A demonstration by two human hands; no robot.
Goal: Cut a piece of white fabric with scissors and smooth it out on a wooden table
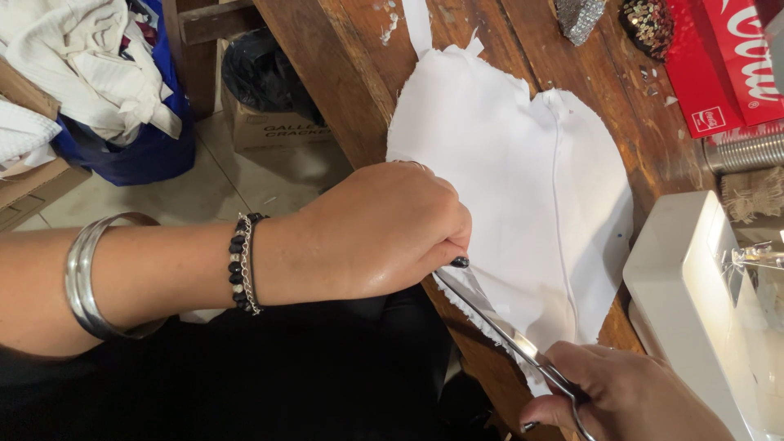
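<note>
**Inspector:** Wooden worktable [343,98], dark and scuffed, runs from upper left to lower right; beyond its edge, at far left, a blue bag [139,151] stuffed with white cloth sits on the floor beside a cardboard box [265,126]. Your left hand [376,233] comes in from that side, with bangles and a beaded bracelet on the arm. What is it doing?

**Operator:** Pinching the cloth.

**Inspector:** Agreed: your fingers are closed together on the near edge of the white fabric piece [523,188], which lies flat on the table. Just beside your fingertips, the scissors [490,314] are at that same edge, blades nearly together. Your right hand [629,400] is clamped around the handles at the bottom of the view.

**Operator:** How much is trimmed?

**Inspector:** In my judgement, the far outline is already cut to a rounded shape, though its upper rim looks ragged. The near edge by the blades shows fraying, so trimming there appears unfinished. How much remains under your left hand I cannot tell. To the right, a white sewing machine [694,286] stands idle and a red carton [727,73] lies near the far corner.
</note>
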